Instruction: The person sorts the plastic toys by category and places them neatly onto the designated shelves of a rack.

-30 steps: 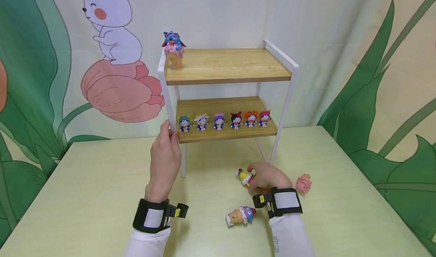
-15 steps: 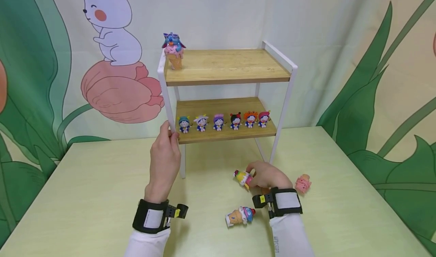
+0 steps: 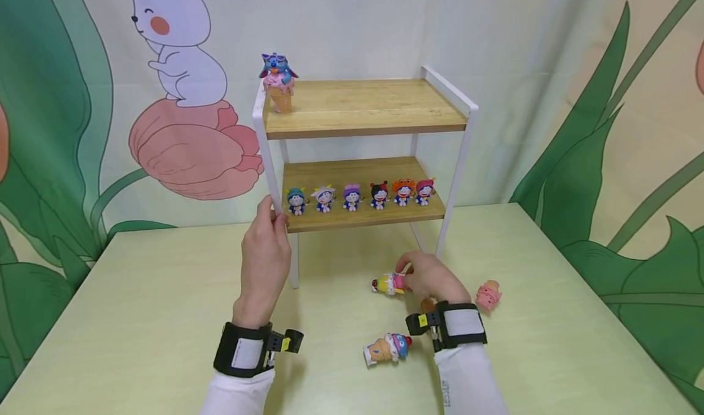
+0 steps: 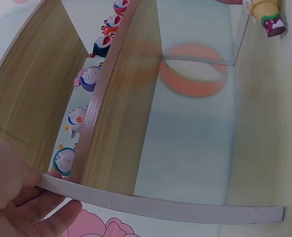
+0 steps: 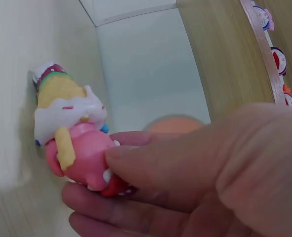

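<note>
My left hand [image 3: 266, 256] grips the white left post of a two-tier shelf rack [image 3: 363, 132]; in the left wrist view its fingers [image 4: 47, 207] curl round that white frame [image 4: 160, 206]. Low in front of the rack, my right hand [image 3: 434, 277] pinches an ice-cream-cone figurine [image 3: 389, 284] between thumb and fingers. Seen from the right wrist, this figurine [image 5: 81, 133] has a round pink body, a white frilled middle and a yellow cone with a dark red end. Its pink end lies against the fingers, which partly hide it.
A blue-topped cone figurine [image 3: 387, 349] lies nearer on the table, a pink cone figurine [image 3: 487, 296] to the right. Something brown [image 3: 428, 305] shows beneath the right wrist. Several small figures [image 3: 352, 197] line the lower shelf; a blue cone figurine [image 3: 278, 84] stands at the upper shelf's left end.
The held figurine has turned and shifted slightly left, its pink part now showing more at the fingertips. The right hand has risen a little. The left hand stays on the post.
</note>
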Action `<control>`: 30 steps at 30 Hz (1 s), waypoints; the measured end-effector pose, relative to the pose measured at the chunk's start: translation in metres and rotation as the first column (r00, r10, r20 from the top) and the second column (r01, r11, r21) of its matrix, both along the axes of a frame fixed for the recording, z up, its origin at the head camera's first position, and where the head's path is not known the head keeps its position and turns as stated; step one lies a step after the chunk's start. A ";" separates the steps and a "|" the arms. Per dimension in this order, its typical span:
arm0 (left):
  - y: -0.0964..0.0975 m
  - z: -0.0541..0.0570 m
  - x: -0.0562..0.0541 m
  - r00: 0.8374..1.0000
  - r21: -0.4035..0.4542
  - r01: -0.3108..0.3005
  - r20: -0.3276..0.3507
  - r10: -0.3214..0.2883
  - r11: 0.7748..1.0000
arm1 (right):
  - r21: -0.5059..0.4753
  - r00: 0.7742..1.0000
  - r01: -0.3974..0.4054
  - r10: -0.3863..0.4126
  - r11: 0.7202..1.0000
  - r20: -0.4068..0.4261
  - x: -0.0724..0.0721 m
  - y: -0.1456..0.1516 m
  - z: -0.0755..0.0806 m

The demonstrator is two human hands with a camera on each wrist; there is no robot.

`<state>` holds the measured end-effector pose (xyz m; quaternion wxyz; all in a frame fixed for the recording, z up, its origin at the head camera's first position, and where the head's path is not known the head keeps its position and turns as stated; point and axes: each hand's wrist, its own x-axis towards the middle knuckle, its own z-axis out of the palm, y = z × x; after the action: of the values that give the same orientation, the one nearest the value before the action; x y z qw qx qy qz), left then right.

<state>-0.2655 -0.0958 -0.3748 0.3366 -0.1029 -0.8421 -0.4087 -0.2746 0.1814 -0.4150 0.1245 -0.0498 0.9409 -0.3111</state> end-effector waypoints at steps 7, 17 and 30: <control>0.000 0.000 0.000 1.000 0.004 0.005 -0.001 -0.005 1.000 | -0.011 0.998 -0.002 0.001 1.000 -0.069 -0.002 0.000 0.002; 0.000 0.001 0.001 1.000 0.005 0.001 -0.003 -0.001 1.000 | -0.036 0.996 0.035 -0.038 0.999 -0.085 -0.002 0.002 0.007; 0.000 0.002 0.002 1.000 0.000 -0.004 -0.001 0.004 1.000 | -0.025 0.996 0.063 -0.065 0.998 -0.067 0.003 -0.001 0.015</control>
<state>-0.2635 -0.0956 -0.3732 0.3379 -0.1014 -0.8421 -0.4078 -0.2713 0.1808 -0.4002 0.0818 -0.0315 0.9421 -0.3236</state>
